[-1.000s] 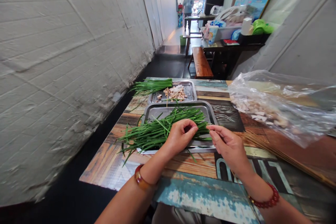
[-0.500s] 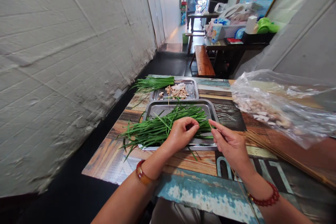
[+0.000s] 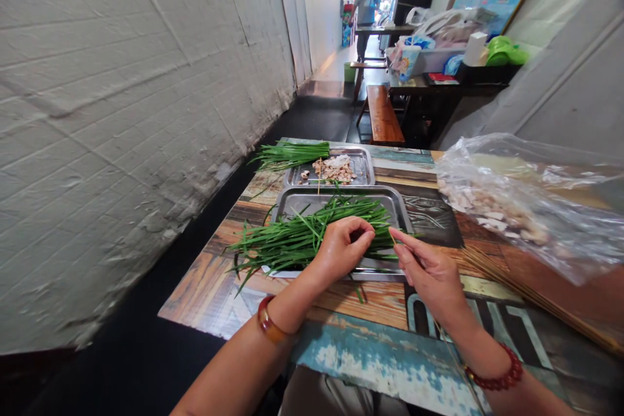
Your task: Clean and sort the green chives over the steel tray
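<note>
My right hand (image 3: 433,276) pinches a thin bamboo skewer (image 3: 451,348), which runs back under the palm toward the table's near edge, its tip just past my fingertips. Close by on the left, my left hand (image 3: 344,248) has thumb and forefinger pressed together above a heap of garlic chives (image 3: 285,240); whatever sits in that pinch is too small to make out. The chives lie across a metal tray (image 3: 402,205) and hang over its left side. Behind it, a second tray (image 3: 369,169) carries chopped pale pieces (image 3: 336,170) and another chive bunch (image 3: 295,155).
On the right side of the table (image 3: 351,331) lie a bundle of skewers (image 3: 536,296) and a clear plastic bag (image 3: 531,201) of pale pieces. A wooden bench (image 3: 383,114) and a laden table stand beyond. A person (image 3: 366,6) is near the bright doorway.
The view has shifted slightly, so everything sits a little farther right. Both hands keep nearly the same pose. The person at the back appears closer.
</note>
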Motion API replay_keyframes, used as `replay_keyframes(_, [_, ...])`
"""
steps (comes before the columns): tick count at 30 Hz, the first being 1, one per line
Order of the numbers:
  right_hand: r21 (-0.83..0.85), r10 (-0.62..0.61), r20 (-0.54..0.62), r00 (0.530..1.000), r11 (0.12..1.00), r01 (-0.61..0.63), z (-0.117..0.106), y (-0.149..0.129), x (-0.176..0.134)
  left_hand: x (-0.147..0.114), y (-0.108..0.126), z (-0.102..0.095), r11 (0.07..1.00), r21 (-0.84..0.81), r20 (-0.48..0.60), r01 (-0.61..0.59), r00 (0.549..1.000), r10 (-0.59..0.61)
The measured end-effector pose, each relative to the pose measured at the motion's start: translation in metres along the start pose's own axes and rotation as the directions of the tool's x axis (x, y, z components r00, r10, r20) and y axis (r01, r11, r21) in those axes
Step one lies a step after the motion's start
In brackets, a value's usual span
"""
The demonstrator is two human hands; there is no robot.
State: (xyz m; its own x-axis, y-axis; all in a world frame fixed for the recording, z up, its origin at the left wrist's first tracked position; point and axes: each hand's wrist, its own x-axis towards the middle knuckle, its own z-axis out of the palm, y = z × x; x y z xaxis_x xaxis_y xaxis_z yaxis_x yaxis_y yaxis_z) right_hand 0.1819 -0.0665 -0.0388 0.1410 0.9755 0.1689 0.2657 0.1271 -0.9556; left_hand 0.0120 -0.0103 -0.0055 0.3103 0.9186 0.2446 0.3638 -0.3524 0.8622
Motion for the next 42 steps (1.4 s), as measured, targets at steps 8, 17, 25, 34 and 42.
replay_keyframes(8, [-0.008, 0.017, 0.014, 1.0, 1.0, -0.017, -0.0021, 0.0002, 0.0002, -0.0007, -0.0037, 0.0019, 1.0, 0.005, 0.036, -0.027, 0.999, 0.026])
replay_keyframes(17, [0.168, 0.115, -0.008, 0.993, 0.979, -0.112, -0.0021, -0.0027, 0.0045, -0.001, 0.0, 0.0012, 0.997, 0.024, 0.061, -0.074, 0.995, 0.072])
replay_keyframes(25, [0.091, 0.041, -0.011, 0.999, 0.995, -0.04, 0.0018, -0.0022, 0.0085, -0.0036, -0.0002, 0.0033, 0.976, 0.06, 0.173, -0.21, 0.965, 0.197])
replay_keyframes(34, [0.025, 0.001, -0.022, 1.0, 1.0, 0.0, -0.0014, -0.0028, 0.0089, -0.002, -0.0028, 0.0012, 0.983, 0.077, 0.198, -0.164, 0.969, 0.146])
replay_keyframes(42, [0.008, -0.008, -0.015, 1.0, 1.0, 0.008, -0.0045, -0.0018, 0.0079, -0.0017, 0.0004, -0.003, 0.99, 0.078, 0.257, -0.121, 0.962, 0.097])
